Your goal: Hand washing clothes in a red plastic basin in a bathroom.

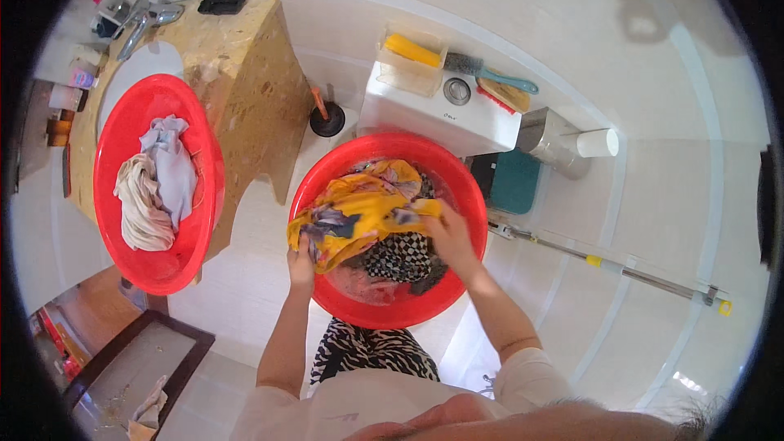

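A yellow cloth with dark floral patches (359,211) is stretched between my two hands over a large red basin (390,316). At its left end, near the basin's left rim, my left hand (301,261) grips the fabric. My right hand (451,237) holds the other end by the right side of the basin. Under the yellow cloth lies a black-and-white checked cloth (398,257), partly covered. Some darker fabric and sudsy water show around it inside the basin.
Left, a second red basin (109,220) with white and pale cloths (167,163) sits on a stone-patterned washstand (237,57). Brushes (490,77) lie on a white toilet tank (408,106); a plunger (327,118) stands beside it. A metal pole (629,269) runs along the right wall.
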Available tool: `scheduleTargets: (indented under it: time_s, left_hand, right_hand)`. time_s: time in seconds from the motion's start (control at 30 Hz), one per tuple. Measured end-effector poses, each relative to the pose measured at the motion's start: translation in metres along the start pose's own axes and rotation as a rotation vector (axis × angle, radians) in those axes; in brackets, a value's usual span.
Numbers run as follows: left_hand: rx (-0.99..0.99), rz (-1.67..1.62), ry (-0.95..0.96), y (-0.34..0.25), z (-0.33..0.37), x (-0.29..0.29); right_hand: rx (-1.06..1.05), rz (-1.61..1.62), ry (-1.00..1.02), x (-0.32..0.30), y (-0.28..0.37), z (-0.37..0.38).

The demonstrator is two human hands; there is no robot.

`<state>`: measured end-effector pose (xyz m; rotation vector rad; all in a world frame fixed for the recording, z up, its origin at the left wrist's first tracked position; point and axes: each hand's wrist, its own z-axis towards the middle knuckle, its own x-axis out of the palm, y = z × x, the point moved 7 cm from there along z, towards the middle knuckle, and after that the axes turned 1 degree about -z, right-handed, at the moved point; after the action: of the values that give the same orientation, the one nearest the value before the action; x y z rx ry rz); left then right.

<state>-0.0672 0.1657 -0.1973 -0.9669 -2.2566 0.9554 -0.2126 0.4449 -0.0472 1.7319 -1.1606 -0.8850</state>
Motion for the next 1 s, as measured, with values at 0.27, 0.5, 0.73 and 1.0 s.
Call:
scheduleTargets:
  time_s: [0.27,0.5,0.73,1.0]
  left_hand:
    - [0.074,0.357,0.120,0.046,0.022,0.029]
    - [0.570,0.758,0.050,-0.026,-0.028,0.089]
    - [0.535,0.766,0.157,0.004,0.031,0.069]
    - [0.445,1.213,0.170,0.041,0.070,0.137]
  right_hand:
    - [-0.051,-0.072,-0.018,-0.043,0.197,-0.076]
    - [-0.318,-0.751,0.344,0.001,0.156,-0.038]
    - [-0.127,-0.244,0.328,0.049,-0.079,0.088]
    - [0.427,-0.080,-0.482,-0.083,-0.331,0.034]
